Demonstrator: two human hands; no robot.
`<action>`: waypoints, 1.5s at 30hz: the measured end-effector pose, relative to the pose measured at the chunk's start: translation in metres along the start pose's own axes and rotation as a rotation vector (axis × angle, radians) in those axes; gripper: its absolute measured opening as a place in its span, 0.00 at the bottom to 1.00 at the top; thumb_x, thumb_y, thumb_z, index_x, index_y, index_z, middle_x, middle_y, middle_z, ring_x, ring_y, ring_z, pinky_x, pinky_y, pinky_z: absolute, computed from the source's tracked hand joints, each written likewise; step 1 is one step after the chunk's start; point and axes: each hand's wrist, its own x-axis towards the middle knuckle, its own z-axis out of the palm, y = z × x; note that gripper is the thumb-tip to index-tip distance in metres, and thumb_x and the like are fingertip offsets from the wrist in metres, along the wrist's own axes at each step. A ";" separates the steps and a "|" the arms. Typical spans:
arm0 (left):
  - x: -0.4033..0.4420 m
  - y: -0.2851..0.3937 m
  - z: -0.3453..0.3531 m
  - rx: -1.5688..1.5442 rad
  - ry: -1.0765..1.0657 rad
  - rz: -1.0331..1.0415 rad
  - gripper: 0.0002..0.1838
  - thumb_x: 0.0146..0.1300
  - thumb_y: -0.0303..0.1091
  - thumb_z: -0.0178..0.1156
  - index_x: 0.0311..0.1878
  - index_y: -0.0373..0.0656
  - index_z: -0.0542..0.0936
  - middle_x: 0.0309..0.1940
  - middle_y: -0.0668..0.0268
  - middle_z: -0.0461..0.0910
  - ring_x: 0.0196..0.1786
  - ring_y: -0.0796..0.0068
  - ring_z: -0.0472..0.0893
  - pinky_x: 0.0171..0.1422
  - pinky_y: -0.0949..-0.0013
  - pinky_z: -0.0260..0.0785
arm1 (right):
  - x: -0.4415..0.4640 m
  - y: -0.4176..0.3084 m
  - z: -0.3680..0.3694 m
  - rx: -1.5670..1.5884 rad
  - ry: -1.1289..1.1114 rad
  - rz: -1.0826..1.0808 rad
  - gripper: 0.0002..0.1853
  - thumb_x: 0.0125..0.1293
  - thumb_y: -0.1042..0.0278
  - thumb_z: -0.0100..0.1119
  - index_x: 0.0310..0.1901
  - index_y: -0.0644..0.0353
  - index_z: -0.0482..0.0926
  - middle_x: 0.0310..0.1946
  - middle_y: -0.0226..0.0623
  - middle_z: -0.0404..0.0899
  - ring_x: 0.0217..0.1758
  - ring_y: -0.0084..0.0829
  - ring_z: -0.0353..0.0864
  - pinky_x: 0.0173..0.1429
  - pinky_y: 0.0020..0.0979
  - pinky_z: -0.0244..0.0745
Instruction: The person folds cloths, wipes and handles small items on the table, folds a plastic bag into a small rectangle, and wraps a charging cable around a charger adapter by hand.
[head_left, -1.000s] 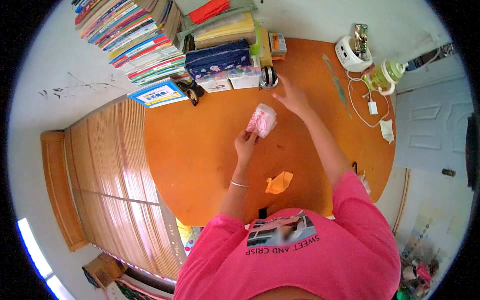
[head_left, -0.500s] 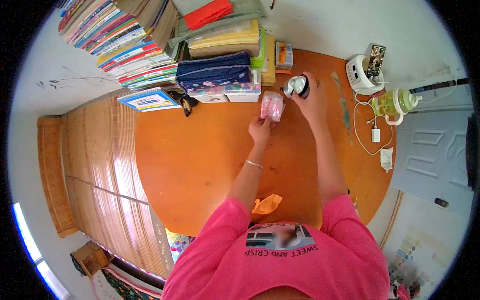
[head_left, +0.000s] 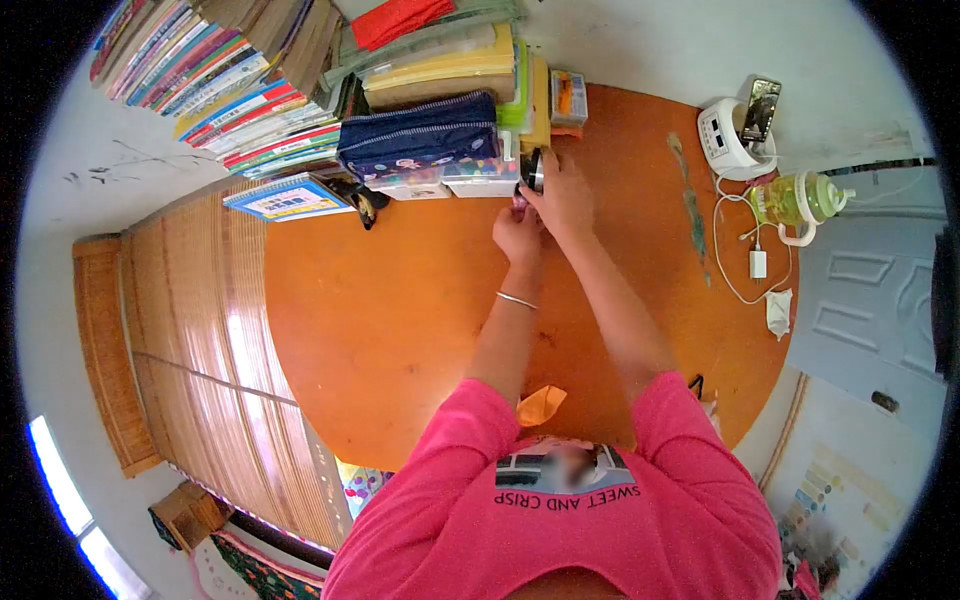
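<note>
My right hand (head_left: 564,205) is wrapped round a small silver-and-black round object (head_left: 535,172) by the front of the white boxes; its exact kind is not clear. Just left of it, my left hand (head_left: 518,236) pinches a pink-and-white plastic packet (head_left: 519,203), now mostly hidden by fingers and the round object. The hands are close together over the far part of the orange table (head_left: 400,320). Beyond them lies a dark blue pencil case (head_left: 420,135) on white boxes (head_left: 480,180).
Stacked books (head_left: 235,90) and a desk calendar (head_left: 290,200) stand far left. At right are a white device (head_left: 722,140) with a phone (head_left: 762,108), a green bottle (head_left: 795,200), a charger (head_left: 758,264) and cable. An orange scrap (head_left: 541,406) lies near my shirt.
My right hand has moved left with the silver-and-black object, tipping it toward the packet. My left hand has shifted slightly up, and the packet is now largely covered. The view has shifted slightly.
</note>
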 end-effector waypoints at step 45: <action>-0.241 -0.058 -0.365 0.548 -0.823 -0.311 0.19 0.54 0.41 0.65 0.42 0.35 0.78 0.30 0.67 0.79 0.30 0.80 0.75 0.35 0.77 0.68 | -0.460 -0.090 0.062 1.138 -0.403 0.474 0.14 0.50 0.75 0.63 0.40 0.64 0.74 0.32 0.35 0.76 0.36 0.34 0.76 0.42 0.34 0.72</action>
